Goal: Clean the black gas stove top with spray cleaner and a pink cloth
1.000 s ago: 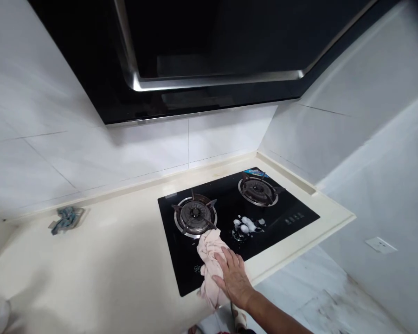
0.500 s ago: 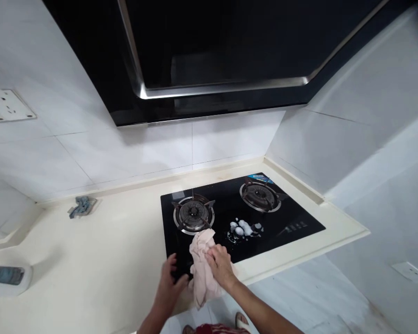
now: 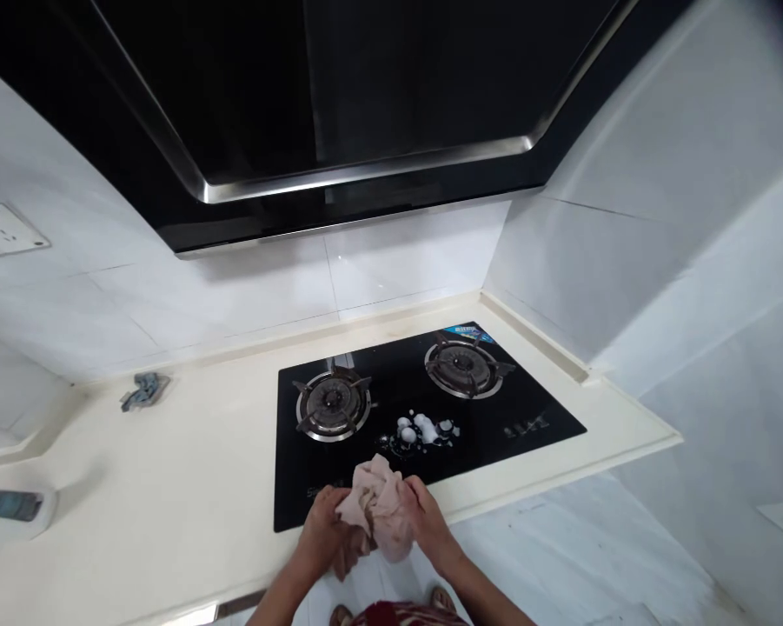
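Observation:
A crumpled pale pink cloth (image 3: 381, 504) is bunched between my two hands at the front edge of the black glass gas stove (image 3: 381, 374). My left hand (image 3: 322, 522) grips its left side, and my right hand (image 3: 427, 517) holds the right side. Brownish marks show in the folds, and part of the cloth hangs below the hands. Just beyond it, white foam (image 3: 422, 429) lies in blobs and drops on the glass. The left burner (image 3: 334, 402) and right burner (image 3: 464, 367) stand behind the foam, each with a metal pan support.
A black range hood (image 3: 365, 96) overhangs the stove. On the cream counter (image 3: 149, 487) sit a blue-grey rag (image 3: 144, 389) at the back left and a white object with a dark screen (image 3: 13, 506) at the left edge. A tiled wall (image 3: 626, 261) closes the right side.
The cloth has come back towards me, off the glass near the left burner, and is more bunched. My left hand, empty before, has taken hold of it. The camera view has shifted.

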The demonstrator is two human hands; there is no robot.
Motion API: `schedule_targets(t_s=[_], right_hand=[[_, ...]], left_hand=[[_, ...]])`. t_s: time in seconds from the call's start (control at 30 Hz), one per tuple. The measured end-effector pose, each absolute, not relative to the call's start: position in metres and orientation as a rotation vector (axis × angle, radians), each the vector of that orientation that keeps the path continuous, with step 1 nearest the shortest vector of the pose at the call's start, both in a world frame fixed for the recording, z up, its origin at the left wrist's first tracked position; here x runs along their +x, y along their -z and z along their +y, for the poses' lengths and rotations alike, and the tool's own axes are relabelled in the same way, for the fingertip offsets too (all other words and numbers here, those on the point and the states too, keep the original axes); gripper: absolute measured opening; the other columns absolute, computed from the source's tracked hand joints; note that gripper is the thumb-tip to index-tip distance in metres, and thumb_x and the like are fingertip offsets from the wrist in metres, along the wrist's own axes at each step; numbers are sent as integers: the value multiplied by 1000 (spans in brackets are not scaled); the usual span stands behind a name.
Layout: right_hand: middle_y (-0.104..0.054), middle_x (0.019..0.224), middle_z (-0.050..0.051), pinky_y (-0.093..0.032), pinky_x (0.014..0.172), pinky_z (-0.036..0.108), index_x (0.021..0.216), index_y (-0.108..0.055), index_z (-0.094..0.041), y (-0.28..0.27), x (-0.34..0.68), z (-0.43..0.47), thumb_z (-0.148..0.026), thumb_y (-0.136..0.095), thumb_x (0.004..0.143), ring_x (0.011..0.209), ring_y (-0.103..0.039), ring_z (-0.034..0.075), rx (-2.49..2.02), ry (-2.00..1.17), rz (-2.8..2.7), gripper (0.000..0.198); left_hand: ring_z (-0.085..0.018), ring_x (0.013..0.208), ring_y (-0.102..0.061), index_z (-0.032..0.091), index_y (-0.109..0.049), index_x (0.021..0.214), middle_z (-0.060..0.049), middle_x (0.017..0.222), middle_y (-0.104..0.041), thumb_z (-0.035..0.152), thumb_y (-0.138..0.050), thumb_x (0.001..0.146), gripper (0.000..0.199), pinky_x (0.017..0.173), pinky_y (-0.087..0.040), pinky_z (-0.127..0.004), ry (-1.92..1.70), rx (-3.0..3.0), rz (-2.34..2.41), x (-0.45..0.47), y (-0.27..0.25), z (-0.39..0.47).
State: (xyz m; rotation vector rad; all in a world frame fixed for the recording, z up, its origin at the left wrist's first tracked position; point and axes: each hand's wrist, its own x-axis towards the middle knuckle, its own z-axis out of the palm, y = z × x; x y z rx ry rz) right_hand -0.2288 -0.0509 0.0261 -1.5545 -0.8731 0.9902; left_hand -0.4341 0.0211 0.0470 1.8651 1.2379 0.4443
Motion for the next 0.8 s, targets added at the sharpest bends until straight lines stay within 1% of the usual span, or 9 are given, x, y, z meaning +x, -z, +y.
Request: schedule_targets(t_s=[0.07, 0.13, 0.2, 0.27, 0.33, 0.37, 0.5, 0.63, 0.8], right_hand=[[-58, 80, 1, -48, 71, 33, 85, -54, -25, -30, -216, -60, -80, -50, 81, 78, -56, 20, -1469, -1116, -795, 55], [-64, 96, 4, -50, 80, 35, 112, -55, -25, -37, -207, -64, -76, -54, 82, 89, -61, 22, -1320, -1313, -770, 59], [-65, 116, 7, -49, 91, 39, 140, -38, -29, -45, -202, -66, -71, -58, 84, 102, -63, 22, -1114, -1497, -800, 74], [-57, 134, 11, -45, 102, 42, 152, -21, -30, -53, -202, -65, -66, -68, 79, 115, -61, 23, -930, -1577, -898, 94], [-52, 143, 12, -42, 106, 42, 151, -28, -28, -59, -206, -61, -58, -78, 72, 123, -56, 26, -876, -1565, -1032, 99], [-54, 141, 12, -43, 105, 42, 147, -36, -26, -61, -209, -59, -53, -80, 71, 123, -56, 27, -922, -1529, -1087, 92], [-70, 112, 8, -48, 96, 42, 116, -65, -21, -65, -212, -49, -42, -64, 77, 106, -63, 28, -1341, -1234, -1251, 44], [-72, 103, 6, -49, 92, 40, 101, -70, -23, -66, -202, -47, -40, -54, 75, 98, -65, 27, -1488, -983, -1275, 35], [-69, 84, 3, -49, 75, 33, 96, -67, -21, -62, -207, -42, -41, -49, 77, 77, -61, 21, -1492, -1014, -1014, 34]], left_hand=[[-21, 97, -60, 21, -73, 99, -5, 97, -61, 9, -53, 63, 43, 91, -49, -34, -516, 1766, 1168, -430, -64, 16], [-23, 101, -60, 20, -73, 99, -6, 101, -61, 16, -58, 68, 34, 93, -48, -35, -614, 1648, 1069, -426, -82, 12], [-25, 108, -60, 20, -74, 101, -7, 110, -62, 28, -64, 74, 29, 98, -47, -36, -663, 1562, 978, -423, -98, 9], [-26, 113, -59, 20, -75, 101, -9, 118, -62, 39, -67, 79, 30, 101, -46, -37, -671, 1509, 939, -420, -111, 6], [-27, 115, -59, 20, -75, 101, -10, 123, -63, 45, -66, 80, 33, 101, -46, -37, -694, 1463, 966, -418, -120, 3], [-27, 114, -60, 20, -75, 103, -9, 122, -65, 45, -66, 80, 35, 100, -47, -37, -709, 1439, 992, -418, -122, 3], [-26, 103, -65, 19, -71, 115, -9, 114, -72, 48, -59, 83, 45, 92, -52, -37, -728, 1428, 1083, -429, -128, 8], [-24, 99, -66, 19, -74, 104, -8, 109, -74, 51, -57, 80, 43, 87, -53, -34, -833, 1529, 1248, -456, -129, 21], [-17, 67, -60, 16, -71, 103, -2, 82, -71, 49, -62, 73, 46, 60, -47, -27, -978, 1293, 1411, -489, -126, 34]])
